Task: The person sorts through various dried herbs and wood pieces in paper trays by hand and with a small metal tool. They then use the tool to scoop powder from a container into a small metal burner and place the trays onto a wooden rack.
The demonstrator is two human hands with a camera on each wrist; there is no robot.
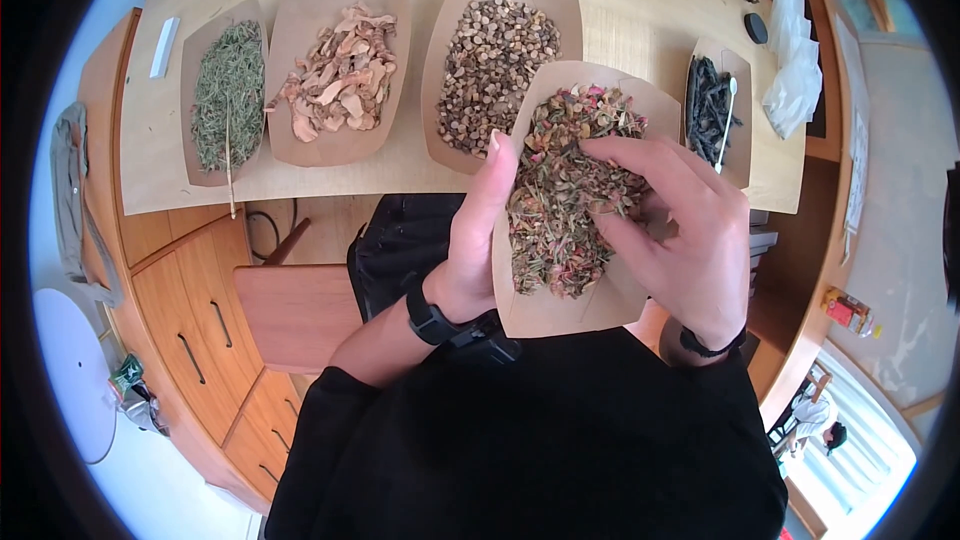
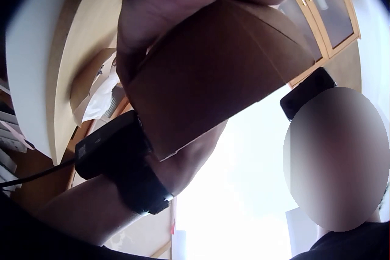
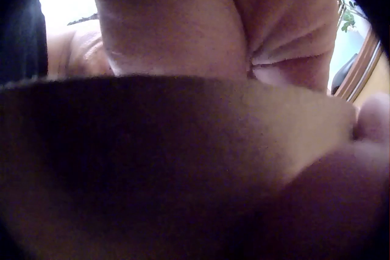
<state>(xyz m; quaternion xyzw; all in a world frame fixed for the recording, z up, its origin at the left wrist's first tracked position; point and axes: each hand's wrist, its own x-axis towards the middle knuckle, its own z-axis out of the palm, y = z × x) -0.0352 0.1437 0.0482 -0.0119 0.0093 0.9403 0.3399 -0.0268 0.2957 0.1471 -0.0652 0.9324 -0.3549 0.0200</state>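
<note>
A brown paper tray (image 1: 575, 315) of dried petals and leaves (image 1: 565, 190) is held up in front of the table, tilted. My left hand (image 1: 478, 230) grips it from the left side, thumb along the rim and the other fingers hidden beneath. In the left wrist view, the left hand (image 2: 183, 4) wraps round the underside of the tray (image 2: 207, 71). My right hand (image 1: 690, 230) reaches over the right rim, its curled thumb and fingers in the petals, pinching some of them. The right wrist view shows the tray wall (image 3: 170, 150) below the right hand (image 3: 183, 22).
On the table (image 1: 620, 30) stand trays of green herb (image 1: 228, 90), pale slices (image 1: 345, 90), brown round pieces (image 1: 490, 60) and dark strips (image 1: 708, 105) with a white spoon (image 1: 727, 120). A plastic bag (image 1: 793, 60) lies at the right. Below are a stool (image 1: 295, 315) and drawers (image 1: 205, 315).
</note>
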